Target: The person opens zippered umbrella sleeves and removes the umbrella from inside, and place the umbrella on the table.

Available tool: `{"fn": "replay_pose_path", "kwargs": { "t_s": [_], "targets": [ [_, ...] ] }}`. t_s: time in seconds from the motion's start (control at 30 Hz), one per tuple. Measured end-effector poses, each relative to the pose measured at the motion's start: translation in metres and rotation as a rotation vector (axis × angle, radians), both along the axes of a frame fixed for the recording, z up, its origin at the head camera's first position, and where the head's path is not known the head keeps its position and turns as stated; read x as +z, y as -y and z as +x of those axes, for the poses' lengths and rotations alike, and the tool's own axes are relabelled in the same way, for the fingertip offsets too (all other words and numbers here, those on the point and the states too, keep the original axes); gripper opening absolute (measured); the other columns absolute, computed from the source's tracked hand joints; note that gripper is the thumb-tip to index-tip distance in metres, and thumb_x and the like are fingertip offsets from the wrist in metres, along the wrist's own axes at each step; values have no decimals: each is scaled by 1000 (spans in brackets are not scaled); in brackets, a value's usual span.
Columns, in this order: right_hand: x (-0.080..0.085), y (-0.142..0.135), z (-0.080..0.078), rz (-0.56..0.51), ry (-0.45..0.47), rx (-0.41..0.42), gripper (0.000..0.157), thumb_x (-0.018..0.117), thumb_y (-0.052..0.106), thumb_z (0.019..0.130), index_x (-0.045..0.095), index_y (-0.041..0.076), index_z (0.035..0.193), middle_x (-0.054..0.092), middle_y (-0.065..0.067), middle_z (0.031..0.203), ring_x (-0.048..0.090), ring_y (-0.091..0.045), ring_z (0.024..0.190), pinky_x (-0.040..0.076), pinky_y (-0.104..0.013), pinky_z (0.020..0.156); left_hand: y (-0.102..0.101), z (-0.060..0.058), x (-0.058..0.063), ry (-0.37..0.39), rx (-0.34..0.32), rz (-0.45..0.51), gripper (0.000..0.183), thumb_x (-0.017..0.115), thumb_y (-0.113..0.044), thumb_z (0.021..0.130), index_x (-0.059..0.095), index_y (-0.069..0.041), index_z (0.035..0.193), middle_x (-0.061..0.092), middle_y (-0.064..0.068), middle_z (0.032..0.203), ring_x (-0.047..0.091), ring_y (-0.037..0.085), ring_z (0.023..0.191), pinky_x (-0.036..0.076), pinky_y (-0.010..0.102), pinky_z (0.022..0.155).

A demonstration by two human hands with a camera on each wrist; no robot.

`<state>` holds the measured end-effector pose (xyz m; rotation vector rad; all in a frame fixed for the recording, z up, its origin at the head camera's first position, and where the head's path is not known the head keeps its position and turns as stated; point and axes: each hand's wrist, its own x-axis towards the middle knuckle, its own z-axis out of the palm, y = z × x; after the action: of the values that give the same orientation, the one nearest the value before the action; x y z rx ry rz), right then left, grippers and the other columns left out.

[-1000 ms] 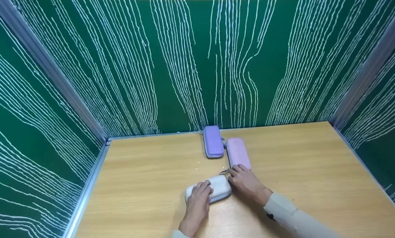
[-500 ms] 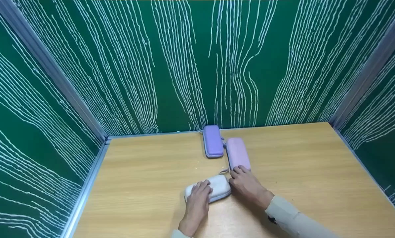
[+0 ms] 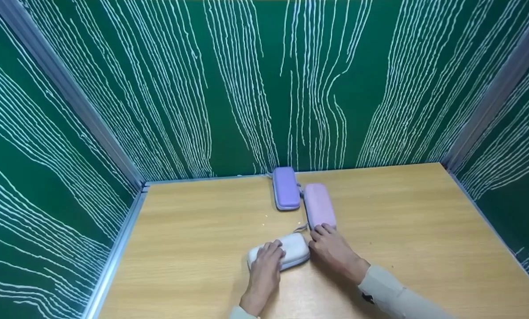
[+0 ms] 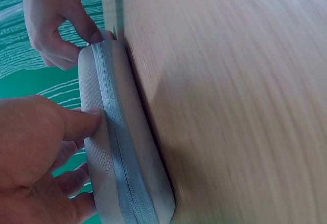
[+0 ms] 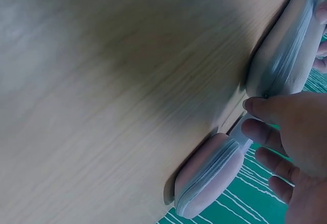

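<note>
A white zippered pencil case (image 3: 296, 249) lies on the table, its grey zipper (image 4: 115, 132) closed along the visible side. My left hand (image 3: 266, 270) holds the case from above, thumb on the near side and fingers over the top. At the case's right end, my right hand (image 3: 335, 252) pinches at the zipper's end with thumb and index finger; the pull itself is mostly hidden by the fingertips. Just beyond that hand lies a pink pencil case (image 3: 319, 204); the right wrist view shows its zippered end apart from the fingers.
A purple pencil case (image 3: 286, 188) sits behind, near the table's back edge. A strap (image 3: 300, 228) lies between the white and pink cases. Green panels with white wavy lines (image 3: 237, 88) and metal posts (image 3: 87, 115) enclose the wooden table (image 3: 189, 248).
My right hand has shifted very slightly right and toward me at the case's end. The left hand and all three cases stay in place.
</note>
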<state>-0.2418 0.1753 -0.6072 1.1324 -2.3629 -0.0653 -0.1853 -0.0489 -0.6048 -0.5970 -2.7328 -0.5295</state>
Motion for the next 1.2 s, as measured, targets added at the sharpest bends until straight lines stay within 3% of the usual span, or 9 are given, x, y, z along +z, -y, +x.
{"fn": "replay_pose_path", "kwargs": {
  "t_s": [0.37,0.67,1.03,1.2],
  "targets": [
    [-1,2,9,-23,-13,-5,12,55,3,74,66,5,72,57,-7,77,51,-28,82,42,-40,82,0,1,-3,-26,-1,9,25,69,-1,74,64,-13,95,56,-4,115,52,14,107,44,40,92],
    [-3,3,12,-92,-56,17,25,42,6,78,63,6,64,53,-6,72,50,-26,78,41,-38,75,0,0,-4,-37,-12,46,22,66,-1,77,61,-13,94,55,-2,118,51,18,111,44,49,91],
    [-2,4,17,-121,-17,8,31,36,6,80,65,4,67,56,-10,76,52,-29,81,43,-41,75,0,0,-5,-61,-5,49,24,68,1,73,62,-13,91,56,-2,115,53,17,107,46,46,90],
    [-1,4,20,-117,24,-16,28,41,5,80,67,4,70,57,-9,77,51,-28,79,42,-40,76,0,-1,-3,-35,0,30,23,67,0,75,61,-13,92,56,-3,115,52,17,106,46,45,89]
  ]
}}
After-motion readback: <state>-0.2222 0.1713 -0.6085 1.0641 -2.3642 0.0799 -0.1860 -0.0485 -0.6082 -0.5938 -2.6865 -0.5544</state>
